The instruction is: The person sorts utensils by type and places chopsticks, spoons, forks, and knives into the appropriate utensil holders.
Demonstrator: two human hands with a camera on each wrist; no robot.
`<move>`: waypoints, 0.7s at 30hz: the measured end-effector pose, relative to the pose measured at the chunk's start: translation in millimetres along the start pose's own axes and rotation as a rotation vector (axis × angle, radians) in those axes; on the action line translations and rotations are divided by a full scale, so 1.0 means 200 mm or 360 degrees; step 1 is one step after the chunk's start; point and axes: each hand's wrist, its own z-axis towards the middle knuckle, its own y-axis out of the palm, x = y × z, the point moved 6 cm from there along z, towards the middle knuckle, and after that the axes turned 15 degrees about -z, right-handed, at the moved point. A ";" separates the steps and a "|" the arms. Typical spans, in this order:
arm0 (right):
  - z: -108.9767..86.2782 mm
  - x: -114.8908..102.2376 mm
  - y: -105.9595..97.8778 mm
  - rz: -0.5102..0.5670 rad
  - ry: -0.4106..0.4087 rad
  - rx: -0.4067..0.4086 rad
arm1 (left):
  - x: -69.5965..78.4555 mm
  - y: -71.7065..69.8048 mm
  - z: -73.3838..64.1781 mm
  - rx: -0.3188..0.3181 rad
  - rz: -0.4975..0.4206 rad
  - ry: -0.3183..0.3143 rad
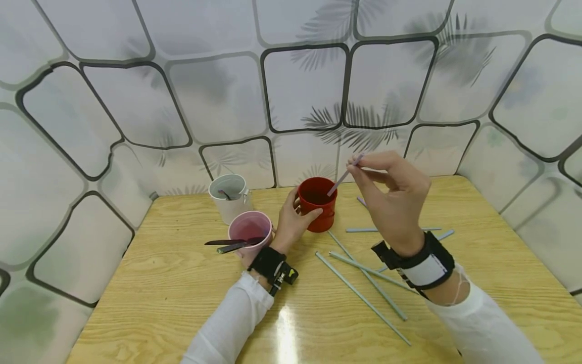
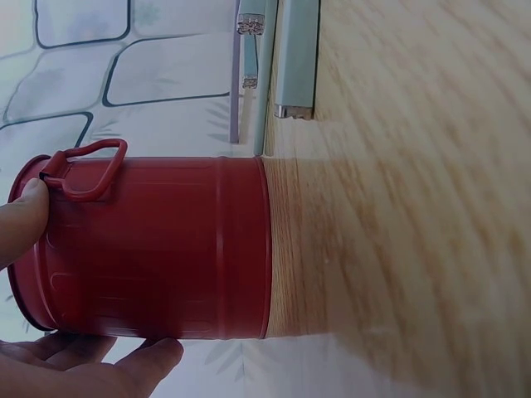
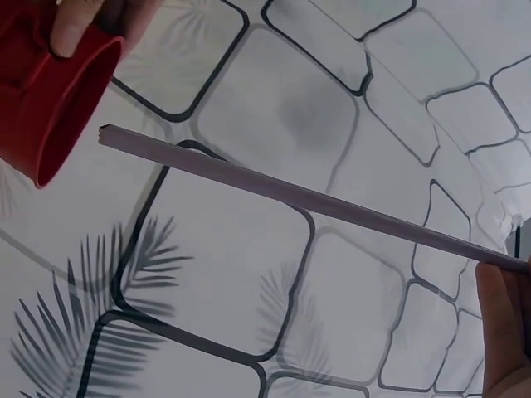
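My left hand [image 1: 292,222] grips a small red metal bucket [image 1: 325,218], thumb near the rim and fingers round the far side. In the left wrist view the bucket [image 2: 158,257] has a folded red wire handle [image 2: 106,178], and its base is right at the table top. Above and to the right, my right hand [image 1: 396,199] pinches one end of a thin lavender stick [image 1: 343,179] between thumb and fingertips. Slanting down to the left, its free end overlaps the bucket's opening in the head view. The right wrist view shows that stick end [image 3: 112,137] just outside the rim.
Several pale green sticks [image 1: 359,293] and blue sticks [image 1: 361,230] lie scattered on the wooden table [image 1: 150,298] at right. A pink bucket [image 1: 241,227] with dark utensils [image 1: 232,246] across its rim stands by my left wrist. Behind it is a white bucket [image 1: 225,207]. Patterned walls [image 1: 304,91] enclose the table.
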 end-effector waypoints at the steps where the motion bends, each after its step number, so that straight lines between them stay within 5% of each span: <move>1: -0.01 0.01 0.01 0.0000 -0.0003 -0.0016 | 0.00 0.00 0.00 0.0001 0.0001 0.0000; 10: -0.13 0.14 0.12 -0.0098 -0.0026 -0.0273 | -0.01 0.00 0.00 -0.0001 0.0013 -0.0017; 21: -0.25 0.25 0.22 -0.0181 0.0033 -0.0430 | 0.00 0.00 0.00 -0.0007 0.0035 -0.0034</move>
